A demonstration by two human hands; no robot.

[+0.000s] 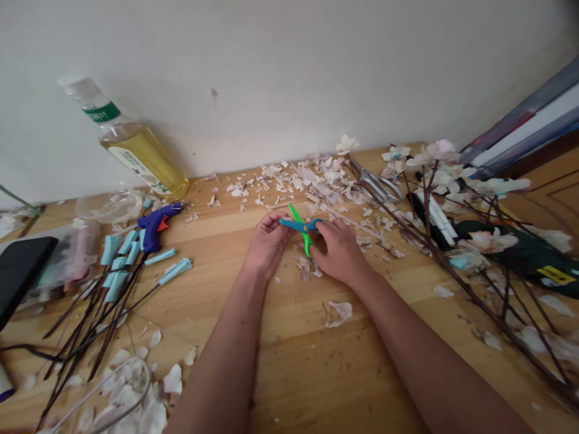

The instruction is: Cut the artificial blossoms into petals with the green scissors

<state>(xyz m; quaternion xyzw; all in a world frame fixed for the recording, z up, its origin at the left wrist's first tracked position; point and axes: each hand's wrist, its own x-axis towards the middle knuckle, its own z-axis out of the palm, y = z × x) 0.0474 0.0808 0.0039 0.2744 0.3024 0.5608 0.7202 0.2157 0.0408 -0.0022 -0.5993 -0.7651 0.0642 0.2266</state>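
My right hand (339, 250) grips a pair of small scissors (300, 225) with one blue and one green half, fingers at the handles. Their blades are spread apart and point away to the left. Facing it, my left hand (270, 241) is closed, thumb and fingers pinched together beside the tip of the blue blade. Whatever it pinches is too small or hidden to make out. Petal scraps (309, 268) lie on the wooden table just under the scissors, and one larger pale petal (338, 313) rests nearer to me.
At left are a blue glue gun (156, 226), stems with light-blue paper tips (117, 283), a plastic box (85, 241) and a bottle of yellow liquid (145, 157). Blossom branches (434, 241) and metal shears (377, 184) occupy the right. Petal scraps (325, 178) litter the back by the wall.
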